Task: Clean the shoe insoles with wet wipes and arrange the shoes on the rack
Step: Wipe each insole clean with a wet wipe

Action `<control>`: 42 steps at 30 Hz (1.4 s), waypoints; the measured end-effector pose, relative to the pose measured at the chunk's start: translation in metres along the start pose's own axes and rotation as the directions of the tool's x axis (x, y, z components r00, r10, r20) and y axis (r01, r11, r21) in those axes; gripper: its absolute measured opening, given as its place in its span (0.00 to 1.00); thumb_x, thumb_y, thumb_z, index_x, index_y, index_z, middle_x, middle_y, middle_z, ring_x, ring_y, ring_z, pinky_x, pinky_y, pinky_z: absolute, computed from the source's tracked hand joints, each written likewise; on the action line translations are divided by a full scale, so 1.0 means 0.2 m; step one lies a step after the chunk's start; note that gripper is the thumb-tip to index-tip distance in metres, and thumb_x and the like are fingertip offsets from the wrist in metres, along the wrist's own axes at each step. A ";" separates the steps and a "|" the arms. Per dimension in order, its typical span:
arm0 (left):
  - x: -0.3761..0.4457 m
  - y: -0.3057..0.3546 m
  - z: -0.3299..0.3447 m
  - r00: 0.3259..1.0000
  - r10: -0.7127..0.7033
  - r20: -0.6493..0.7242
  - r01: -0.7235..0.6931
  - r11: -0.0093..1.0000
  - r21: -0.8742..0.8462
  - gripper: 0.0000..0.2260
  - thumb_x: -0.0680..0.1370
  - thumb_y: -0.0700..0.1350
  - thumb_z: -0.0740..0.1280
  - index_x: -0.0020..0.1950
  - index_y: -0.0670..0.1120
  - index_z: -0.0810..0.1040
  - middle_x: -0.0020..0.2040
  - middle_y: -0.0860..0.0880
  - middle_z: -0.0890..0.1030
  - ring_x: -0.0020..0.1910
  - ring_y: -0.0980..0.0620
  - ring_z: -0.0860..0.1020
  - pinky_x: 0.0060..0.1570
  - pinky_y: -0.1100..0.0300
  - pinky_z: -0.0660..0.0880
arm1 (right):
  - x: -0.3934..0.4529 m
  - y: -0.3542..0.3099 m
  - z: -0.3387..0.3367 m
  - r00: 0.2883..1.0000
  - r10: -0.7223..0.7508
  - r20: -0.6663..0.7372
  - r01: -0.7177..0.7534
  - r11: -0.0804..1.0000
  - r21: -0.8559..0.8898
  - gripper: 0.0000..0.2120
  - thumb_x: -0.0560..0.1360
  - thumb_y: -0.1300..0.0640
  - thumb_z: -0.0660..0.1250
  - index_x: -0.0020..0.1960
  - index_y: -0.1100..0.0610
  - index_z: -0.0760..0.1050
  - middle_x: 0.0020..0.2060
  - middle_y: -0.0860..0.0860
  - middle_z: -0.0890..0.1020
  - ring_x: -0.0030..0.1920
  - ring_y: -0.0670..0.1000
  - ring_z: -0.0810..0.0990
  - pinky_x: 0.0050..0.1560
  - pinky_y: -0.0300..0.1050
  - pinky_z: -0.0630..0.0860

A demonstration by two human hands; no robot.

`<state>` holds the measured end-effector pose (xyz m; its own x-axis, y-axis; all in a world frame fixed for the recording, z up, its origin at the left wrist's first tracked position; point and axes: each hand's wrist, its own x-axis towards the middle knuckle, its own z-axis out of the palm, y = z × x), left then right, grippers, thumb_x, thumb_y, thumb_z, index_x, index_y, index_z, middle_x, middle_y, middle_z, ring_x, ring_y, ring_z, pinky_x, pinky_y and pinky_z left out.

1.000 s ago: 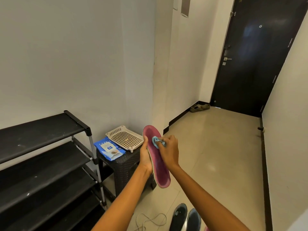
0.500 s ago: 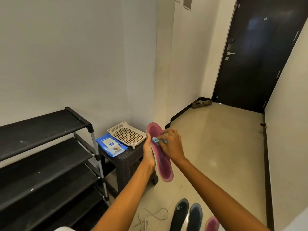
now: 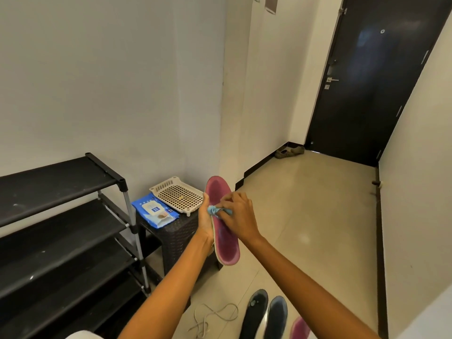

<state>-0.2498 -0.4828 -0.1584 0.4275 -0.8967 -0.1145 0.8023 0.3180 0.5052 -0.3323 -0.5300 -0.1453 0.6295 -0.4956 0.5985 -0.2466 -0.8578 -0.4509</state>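
Nothing really readable here. The blue wet wipes pack (image 3: 155,213) on the little stool has a white label and a small dark blue patch with print on it, but it's way too blurry to make out

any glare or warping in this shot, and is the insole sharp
Head view: soft bluish glare on the door; a pale sheen on the floor; wide-angle bending tilts the walls and door frame; the insole is fairly sharp, the right hand slightly blurred.
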 end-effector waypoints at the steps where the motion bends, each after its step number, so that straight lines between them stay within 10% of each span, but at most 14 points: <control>1: 0.01 0.01 -0.04 1.000 -0.018 0.005 0.018 1.000 -0.005 0.26 0.78 0.62 0.55 0.46 0.41 0.78 0.36 0.44 0.79 0.35 0.50 0.80 0.37 0.59 0.79 | -0.05 0.01 0.01 0.998 -0.042 0.037 0.040 0.999 0.033 0.09 0.72 0.52 0.70 0.48 0.56 0.83 0.52 0.52 0.79 0.56 0.49 0.71 0.55 0.48 0.72; 6: 0.04 0.05 -0.04 0.998 -0.054 -0.012 0.054 0.999 -0.004 0.31 0.76 0.66 0.54 0.54 0.39 0.77 0.47 0.40 0.81 0.45 0.44 0.81 0.45 0.51 0.80 | -0.15 0.08 0.00 0.984 0.179 0.011 -0.172 0.924 0.341 0.09 0.71 0.54 0.72 0.51 0.55 0.81 0.59 0.47 0.72 0.57 0.43 0.70 0.48 0.27 0.74; 13: 0.00 -0.01 0.04 0.994 -0.109 -0.002 0.109 0.991 0.076 0.31 0.71 0.63 0.63 0.59 0.38 0.76 0.56 0.39 0.80 0.54 0.42 0.79 0.58 0.49 0.75 | -0.10 0.02 0.00 0.871 0.484 -0.090 -0.402 0.805 0.437 0.10 0.75 0.54 0.67 0.53 0.58 0.80 0.47 0.48 0.80 0.44 0.44 0.78 0.38 0.25 0.73; 18: -0.05 -0.04 0.00 0.998 -0.062 -0.012 0.063 0.997 0.054 0.24 0.76 0.59 0.61 0.58 0.39 0.76 0.49 0.38 0.81 0.52 0.41 0.78 0.60 0.47 0.71 | -0.04 0.12 -0.02 0.951 0.272 -0.147 -0.279 0.960 -0.024 0.12 0.74 0.47 0.67 0.50 0.55 0.81 0.47 0.48 0.77 0.49 0.45 0.69 0.46 0.37 0.62; 28: 0.01 0.10 0.05 0.998 0.023 -0.063 -0.022 1.000 0.008 0.28 0.77 0.65 0.55 0.47 0.40 0.77 0.38 0.42 0.80 0.38 0.46 0.81 0.44 0.54 0.78 | -0.03 0.04 -0.06 0.994 -0.075 0.074 0.076 0.997 -0.010 0.18 0.72 0.44 0.64 0.46 0.58 0.81 0.50 0.52 0.81 0.52 0.49 0.72 0.49 0.43 0.70; 34: 0.02 0.05 0.08 0.998 0.027 -0.058 -0.025 0.999 0.030 0.30 0.77 0.65 0.53 0.51 0.40 0.78 0.44 0.40 0.81 0.48 0.44 0.78 0.50 0.50 0.74 | 0.07 0.03 -0.05 0.983 0.139 -0.119 -0.157 0.974 -0.161 0.13 0.75 0.49 0.65 0.51 0.57 0.82 0.48 0.51 0.78 0.52 0.51 0.71 0.49 0.42 0.65; 39: 0.02 0.08 -0.01 0.996 0.033 -0.088 -0.033 0.999 -0.002 0.29 0.77 0.66 0.54 0.52 0.40 0.76 0.43 0.41 0.80 0.43 0.46 0.79 0.43 0.55 0.80 | -0.08 -0.01 0.00 0.997 -0.074 0.032 0.078 0.987 -0.143 0.14 0.74 0.48 0.64 0.49 0.58 0.81 0.53 0.52 0.79 0.54 0.51 0.73 0.52 0.46 0.72; 42: 0.01 0.04 -0.01 0.996 0.032 -0.087 -0.027 0.998 0.053 0.30 0.78 0.66 0.51 0.49 0.40 0.76 0.37 0.41 0.83 0.42 0.44 0.80 0.44 0.52 0.75 | -0.06 0.04 -0.01 0.998 0.052 -0.042 -0.059 0.980 -0.190 0.15 0.75 0.47 0.64 0.54 0.57 0.79 0.53 0.52 0.79 0.55 0.51 0.72 0.53 0.44 0.69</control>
<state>-0.2424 -0.4823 -0.1561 0.4875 -0.8560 -0.1724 0.7673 0.3257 0.5524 -0.3438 -0.5320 -0.1544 0.5845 -0.5445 0.6015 -0.4189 -0.8374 -0.3510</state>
